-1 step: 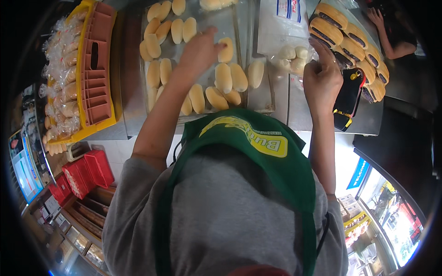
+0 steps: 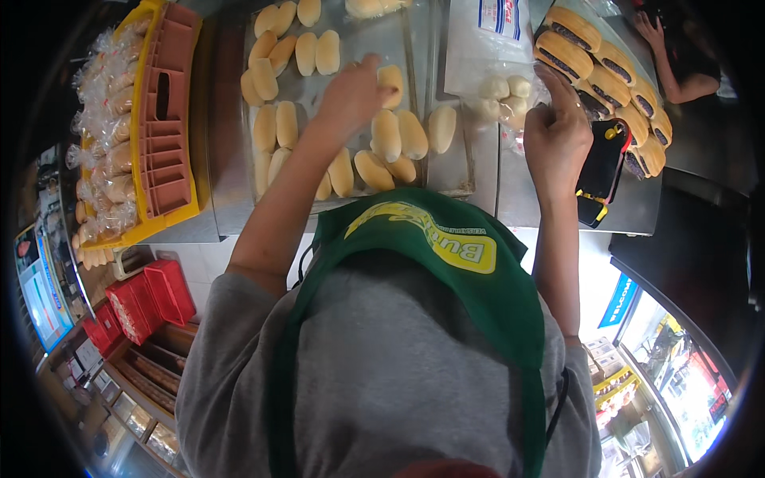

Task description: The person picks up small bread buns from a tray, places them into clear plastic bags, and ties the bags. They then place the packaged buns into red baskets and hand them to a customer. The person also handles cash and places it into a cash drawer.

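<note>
My left hand [image 2: 349,99] reaches over a metal tray [image 2: 351,151] of several oblong golden bread rolls. Its index finger and thumb are apart, at the left side of one roll [image 2: 390,84]; whether they touch it I cannot tell. My right hand [image 2: 560,131] has its lower fingers curled at the edge of a clear plastic bag [image 2: 539,95], its index finger stretched along it. Pale, rounded bread pieces [image 2: 510,89] show through the plastic. Beneath lies a stack of clear bags [image 2: 470,56] with a blue and red label.
Dark-filled rolls [image 2: 606,84] are piled at the right, beside a black, red-edged phone-like case [image 2: 603,171]. A yellow and brown crate [image 2: 165,119] stands at the left near bagged bread [image 2: 111,151]. Another person's hand [image 2: 650,30] shows at the far right.
My left hand has shifted slightly right, and its thumb and index finger are closer to the roll. My right hand keeps its place at the plastic bag.
</note>
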A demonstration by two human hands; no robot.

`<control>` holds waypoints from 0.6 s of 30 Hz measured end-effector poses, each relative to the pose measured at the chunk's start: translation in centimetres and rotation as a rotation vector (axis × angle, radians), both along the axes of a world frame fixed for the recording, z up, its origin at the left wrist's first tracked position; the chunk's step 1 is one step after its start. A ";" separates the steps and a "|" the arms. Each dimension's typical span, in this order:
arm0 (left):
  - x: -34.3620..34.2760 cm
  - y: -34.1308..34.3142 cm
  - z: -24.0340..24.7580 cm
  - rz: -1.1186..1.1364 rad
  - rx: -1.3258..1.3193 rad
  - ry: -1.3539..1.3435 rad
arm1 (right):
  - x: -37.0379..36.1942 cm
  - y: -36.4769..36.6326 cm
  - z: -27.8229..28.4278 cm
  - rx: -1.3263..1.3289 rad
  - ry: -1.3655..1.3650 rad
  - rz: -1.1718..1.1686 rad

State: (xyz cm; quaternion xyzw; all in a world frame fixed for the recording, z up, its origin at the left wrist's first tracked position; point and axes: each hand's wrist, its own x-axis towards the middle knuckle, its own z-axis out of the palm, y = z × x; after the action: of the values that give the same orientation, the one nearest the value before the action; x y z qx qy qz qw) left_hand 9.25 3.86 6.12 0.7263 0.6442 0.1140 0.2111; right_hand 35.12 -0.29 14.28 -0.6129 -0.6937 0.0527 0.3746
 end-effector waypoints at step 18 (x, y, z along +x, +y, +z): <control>5.5 -2.6 6.1 -0.268 0.427 -0.523 | -3.4 1.9 -1.1 -0.024 -0.054 0.193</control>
State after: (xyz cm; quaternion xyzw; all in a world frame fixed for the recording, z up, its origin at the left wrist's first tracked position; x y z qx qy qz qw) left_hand 14.73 1.31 12.26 0.7782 0.4291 0.3994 0.2253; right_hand 31.72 1.65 13.17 -0.5488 -0.7587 0.0801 0.3416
